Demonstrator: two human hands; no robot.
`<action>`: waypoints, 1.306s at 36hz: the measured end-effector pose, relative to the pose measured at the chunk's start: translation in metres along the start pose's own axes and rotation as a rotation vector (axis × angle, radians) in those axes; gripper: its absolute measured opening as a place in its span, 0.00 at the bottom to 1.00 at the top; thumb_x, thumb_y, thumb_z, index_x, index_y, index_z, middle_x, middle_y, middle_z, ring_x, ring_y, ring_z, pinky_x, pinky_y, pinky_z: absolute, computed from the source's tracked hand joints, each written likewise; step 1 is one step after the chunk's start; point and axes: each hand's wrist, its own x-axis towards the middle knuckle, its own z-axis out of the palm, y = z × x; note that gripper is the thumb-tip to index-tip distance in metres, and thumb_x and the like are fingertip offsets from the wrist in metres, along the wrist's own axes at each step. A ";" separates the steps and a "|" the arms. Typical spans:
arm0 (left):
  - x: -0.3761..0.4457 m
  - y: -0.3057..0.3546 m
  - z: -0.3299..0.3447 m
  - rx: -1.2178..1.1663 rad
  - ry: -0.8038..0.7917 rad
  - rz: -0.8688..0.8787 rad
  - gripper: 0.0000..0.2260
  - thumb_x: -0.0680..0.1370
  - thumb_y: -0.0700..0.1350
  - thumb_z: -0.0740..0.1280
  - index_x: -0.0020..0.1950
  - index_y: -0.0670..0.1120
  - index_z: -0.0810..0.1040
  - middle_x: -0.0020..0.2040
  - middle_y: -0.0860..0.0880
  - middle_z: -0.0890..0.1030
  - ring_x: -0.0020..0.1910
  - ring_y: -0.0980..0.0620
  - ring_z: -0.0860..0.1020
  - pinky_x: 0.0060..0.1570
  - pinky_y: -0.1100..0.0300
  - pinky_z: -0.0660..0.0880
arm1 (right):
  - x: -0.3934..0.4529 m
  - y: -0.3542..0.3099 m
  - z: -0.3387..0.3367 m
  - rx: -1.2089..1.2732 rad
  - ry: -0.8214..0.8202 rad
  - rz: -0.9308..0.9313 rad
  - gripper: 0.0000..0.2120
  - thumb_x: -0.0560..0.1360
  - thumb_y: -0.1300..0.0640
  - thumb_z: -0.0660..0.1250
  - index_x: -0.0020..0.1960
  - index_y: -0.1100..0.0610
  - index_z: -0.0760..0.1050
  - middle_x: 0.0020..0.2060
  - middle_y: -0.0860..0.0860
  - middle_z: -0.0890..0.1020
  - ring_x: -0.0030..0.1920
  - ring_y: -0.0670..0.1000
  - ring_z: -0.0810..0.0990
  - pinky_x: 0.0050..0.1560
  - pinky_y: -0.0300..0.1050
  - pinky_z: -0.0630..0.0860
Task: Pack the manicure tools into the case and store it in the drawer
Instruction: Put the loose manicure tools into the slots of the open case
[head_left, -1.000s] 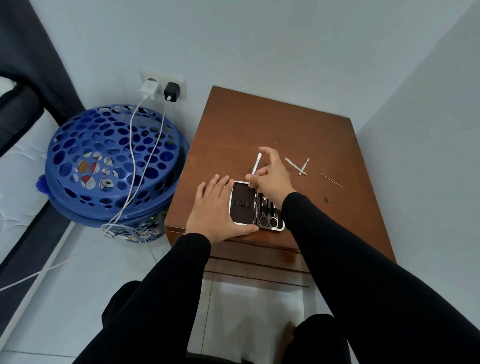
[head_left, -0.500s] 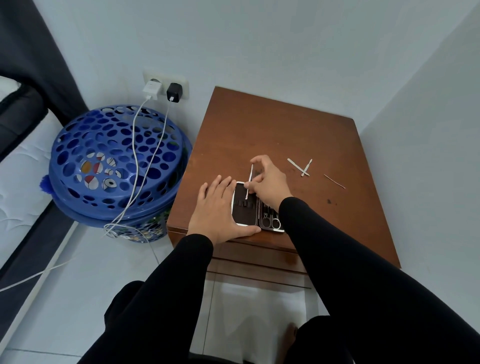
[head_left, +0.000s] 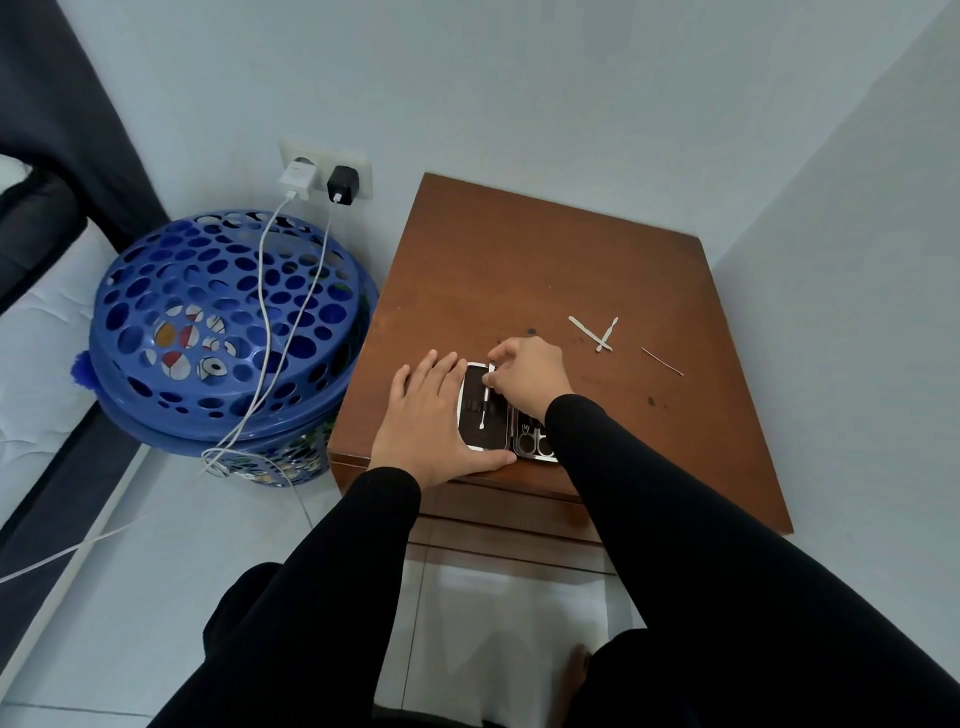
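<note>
An open manicure case (head_left: 480, 434) with a white rim and dark lining lies near the front edge of a brown wooden nightstand (head_left: 519, 270). My left hand (head_left: 428, 415) presses flat on the case's left side, thumb along its front rim. My right hand (head_left: 530, 376) pinches the top of a thin silver tool (head_left: 483, 410) that lies lengthwise in the case's left half. Small scissors (head_left: 535, 444) sit in the right half, partly hidden by my right sleeve. Two crossed silver tools (head_left: 597, 335) and a thin stick (head_left: 662, 361) lie loose on the top to the right.
The drawer front (head_left: 509, 512) sits shut under the nightstand's front edge. A blue perforated basket (head_left: 228, 332) stands left of the nightstand, with charger cables (head_left: 270, 332) draped over it from a wall socket (head_left: 324, 171). A wall runs close along the right.
My right hand has brought the silver tool down from above the case and laid it into the left half. My left hand has stayed on the case.
</note>
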 end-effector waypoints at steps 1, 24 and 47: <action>0.000 0.000 0.000 0.002 -0.001 -0.001 0.56 0.59 0.80 0.52 0.77 0.45 0.53 0.78 0.50 0.56 0.78 0.50 0.47 0.75 0.46 0.45 | 0.000 -0.001 0.000 -0.017 -0.002 0.004 0.12 0.73 0.60 0.71 0.56 0.59 0.79 0.52 0.54 0.84 0.54 0.52 0.82 0.60 0.44 0.76; 0.000 0.000 0.000 -0.026 0.011 -0.002 0.55 0.60 0.80 0.54 0.77 0.45 0.54 0.78 0.50 0.56 0.78 0.50 0.48 0.75 0.46 0.45 | -0.007 -0.005 0.007 -0.082 0.043 0.093 0.16 0.74 0.61 0.68 0.62 0.58 0.74 0.60 0.56 0.77 0.59 0.55 0.76 0.45 0.41 0.71; -0.001 0.001 -0.001 -0.043 0.012 -0.004 0.57 0.59 0.80 0.56 0.77 0.45 0.54 0.78 0.50 0.56 0.78 0.51 0.48 0.75 0.47 0.44 | 0.018 0.045 -0.027 0.137 0.411 0.283 0.09 0.75 0.60 0.61 0.51 0.58 0.79 0.54 0.57 0.80 0.54 0.56 0.79 0.58 0.47 0.76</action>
